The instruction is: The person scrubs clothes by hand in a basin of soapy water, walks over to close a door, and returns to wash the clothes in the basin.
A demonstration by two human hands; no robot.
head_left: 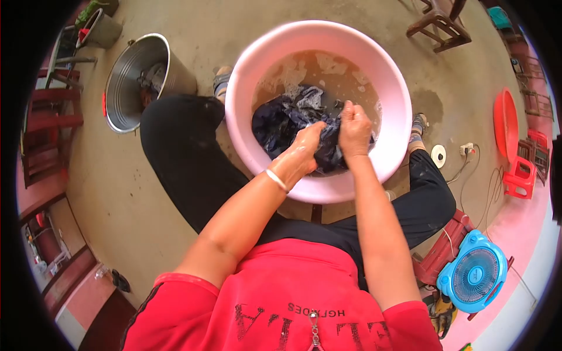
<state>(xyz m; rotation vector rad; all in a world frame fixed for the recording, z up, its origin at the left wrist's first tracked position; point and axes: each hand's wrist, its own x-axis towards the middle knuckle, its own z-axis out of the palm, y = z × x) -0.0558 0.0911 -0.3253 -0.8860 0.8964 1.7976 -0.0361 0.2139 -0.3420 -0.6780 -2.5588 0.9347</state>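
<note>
A dark, wet garment [275, 126] lies bunched in murky, sudsy water inside a large pink basin [389, 88]. My left hand [303, 147], with a pale bracelet at the wrist, is closed on the near part of the cloth. Its fingertips are partly hidden behind the fabric. Just to the right, my right hand [355, 130] makes a fist around another part of the same garment. Both hands are wet and inside the basin's rim. The stretch of dark cloth between them is pulled close together.
A metal bucket [120, 88] with cloth inside stands left of the basin. At the right are a blue fan [475, 274], a red stool [520, 177], a red basin [505, 123] and a power strip with cords [466, 150]. A wooden stool [439, 28] stands beyond.
</note>
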